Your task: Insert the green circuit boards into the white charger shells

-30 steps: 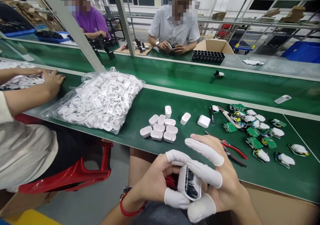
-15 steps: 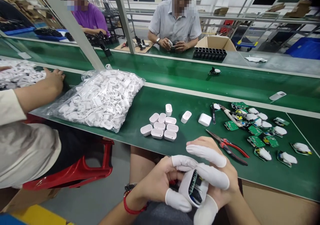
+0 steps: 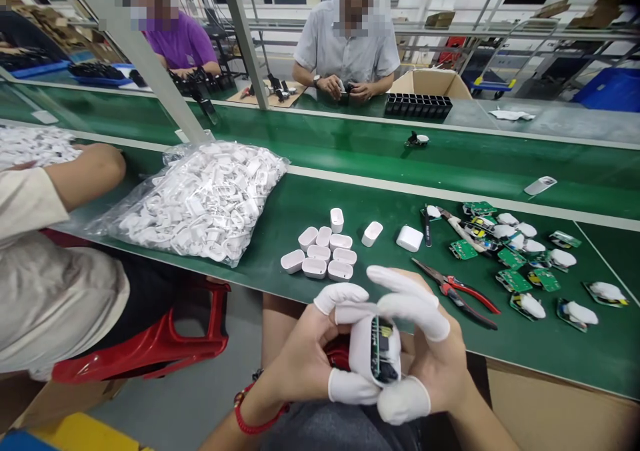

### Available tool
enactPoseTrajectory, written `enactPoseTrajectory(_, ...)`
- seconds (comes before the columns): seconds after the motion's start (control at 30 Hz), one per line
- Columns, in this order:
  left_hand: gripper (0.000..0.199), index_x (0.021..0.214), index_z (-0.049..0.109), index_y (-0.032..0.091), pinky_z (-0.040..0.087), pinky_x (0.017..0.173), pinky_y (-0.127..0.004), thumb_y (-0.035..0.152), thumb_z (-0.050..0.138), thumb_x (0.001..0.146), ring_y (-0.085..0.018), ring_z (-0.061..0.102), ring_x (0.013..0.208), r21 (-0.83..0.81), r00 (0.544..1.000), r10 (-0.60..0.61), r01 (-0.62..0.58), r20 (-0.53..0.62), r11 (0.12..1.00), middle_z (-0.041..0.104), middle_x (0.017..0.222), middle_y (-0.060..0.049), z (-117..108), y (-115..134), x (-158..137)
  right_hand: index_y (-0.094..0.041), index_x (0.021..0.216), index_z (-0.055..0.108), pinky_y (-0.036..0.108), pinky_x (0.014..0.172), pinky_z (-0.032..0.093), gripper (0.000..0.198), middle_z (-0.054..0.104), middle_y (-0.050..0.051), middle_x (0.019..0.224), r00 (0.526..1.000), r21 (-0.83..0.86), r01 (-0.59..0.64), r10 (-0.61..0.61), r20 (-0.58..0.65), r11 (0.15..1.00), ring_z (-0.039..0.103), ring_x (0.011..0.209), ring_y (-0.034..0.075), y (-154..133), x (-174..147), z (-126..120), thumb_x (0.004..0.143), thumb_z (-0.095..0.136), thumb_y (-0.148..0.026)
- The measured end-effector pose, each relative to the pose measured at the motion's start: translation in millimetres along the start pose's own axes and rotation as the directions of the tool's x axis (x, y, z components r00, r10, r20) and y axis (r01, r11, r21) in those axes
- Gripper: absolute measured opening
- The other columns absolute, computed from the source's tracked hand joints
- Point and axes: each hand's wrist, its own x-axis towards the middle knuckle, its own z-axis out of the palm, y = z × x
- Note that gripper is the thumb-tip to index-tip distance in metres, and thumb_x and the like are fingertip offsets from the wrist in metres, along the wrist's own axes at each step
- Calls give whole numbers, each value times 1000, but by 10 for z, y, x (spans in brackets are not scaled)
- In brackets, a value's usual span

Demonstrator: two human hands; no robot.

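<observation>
Both hands hold one white charger shell (image 3: pixel 367 351) over my lap, its open end up so a circuit board shows inside. My left hand (image 3: pixel 305 357), with white finger cots and a red bracelet, grips the shell from the left. My right hand (image 3: pixel 430 357), also in finger cots, wraps it from the right with the thumb below. Just ahead on the green table (image 3: pixel 300 204) sits a cluster of empty white shells (image 3: pixel 325 254).
A clear bag of white plastic parts (image 3: pixel 200 197) lies at left. Red-handled pliers (image 3: pixel 457 292), a screwdriver and several green circuit boards (image 3: pixel 520 257) lie at right. A person's arm (image 3: pixel 85 174) rests beside me at left. Two other people work across the conveyor.
Both hands shifted slightly left and up with the shell, turning its open end more upright. The neighbour's hand drew back from the table.
</observation>
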Motion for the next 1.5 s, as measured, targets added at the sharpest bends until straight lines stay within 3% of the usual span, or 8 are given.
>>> enactPoseTrajectory(0.17,72,118,59,32,52,93,-23,12,89,55,-20,65,106,336,978,174,-125,-117,933,67,116,0,-54,102,36,-26,126,57,47,96,51,56,59,12,127,963,170,-266,255,85,949,55,118,31,-89,-41,17,78,75,-47)
enactPoseTrajectory(0.3,66,122,59,26,52,94,-29,25,87,62,-24,63,107,541,986,134,-60,-98,839,66,115,-5,-160,90,44,-28,123,58,39,87,53,46,61,8,117,951,128,-295,278,139,947,58,106,25,-105,19,-35,80,75,-25)
enactPoseTrajectory(0.43,66,129,55,27,47,99,-33,30,82,69,-25,60,112,610,997,74,-38,-34,792,65,119,-6,-218,88,16,-26,111,63,34,76,54,35,65,5,101,932,132,-320,287,222,938,59,93,23,-130,111,-128,79,77,-28)
enactPoseTrajectory(0.83,57,128,56,26,47,100,-35,30,77,75,-25,61,112,809,997,75,-57,16,585,64,125,-6,-252,193,76,-22,106,69,44,73,59,47,70,11,98,971,-43,-238,239,11,970,66,92,33,-252,172,-122,67,85,-43)
enactPoseTrajectory(0.97,57,123,60,25,53,92,-35,26,80,70,-26,64,105,656,992,54,37,-118,754,67,116,-7,-356,104,72,-22,107,69,46,75,59,50,70,11,100,971,-46,-238,237,-12,970,66,93,34,-250,190,-135,65,87,-43)
enactPoseTrajectory(1.07,59,120,61,30,52,94,-30,19,83,66,-24,60,112,460,986,131,-71,-100,885,63,121,-4,-313,71,74,-22,109,69,45,74,59,48,70,11,99,968,-7,-250,250,-30,968,66,92,33,-256,117,-163,68,86,-40)
enactPoseTrajectory(1.23,68,122,60,34,54,93,-31,14,85,62,-25,59,113,406,990,143,-136,13,904,60,122,-4,-226,54,97,-22,122,62,39,80,57,48,66,8,104,976,162,-207,214,-27,965,62,98,28,-260,-7,-170,77,79,-24)
enactPoseTrajectory(1.5,73,125,59,33,55,94,-29,13,86,60,-23,61,111,471,974,215,-224,74,854,60,122,-5,-197,80,86,-19,122,59,36,84,54,40,64,7,107,992,88,-113,108,60,990,60,97,24,-320,107,-146,85,72,-22)
